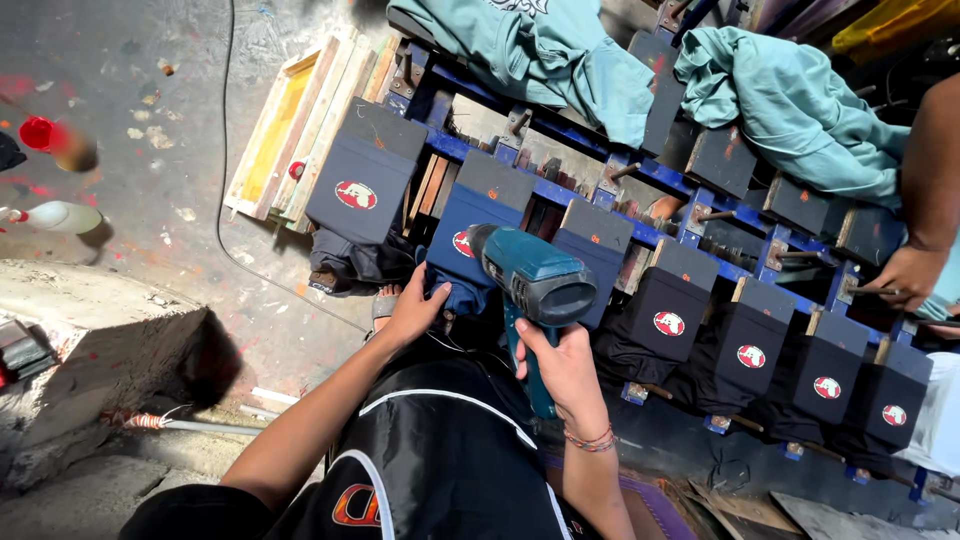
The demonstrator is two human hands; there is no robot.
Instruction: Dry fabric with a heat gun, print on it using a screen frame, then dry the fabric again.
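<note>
My right hand (562, 368) grips the handle of a teal heat gun (532, 283), whose nozzle points at a navy garment (462, 235) stretched over a board, with a red and white oval print on it. My left hand (413, 309) pinches the lower edge of that same navy garment. A long row of boards on a blue metal frame (560, 188) holds more garments: a navy one (362, 178) to the left and several black ones (735, 348) to the right, each bearing a red and white print.
Another person's arm and hand (915, 262) rest on the rack at the right edge. Teal garments (790, 105) lie heaped behind the rack. Wooden screen frames (290, 125) lean at the rack's left end. Bottles (55, 215) sit on the paint-stained floor; a concrete block (100, 340) is at left.
</note>
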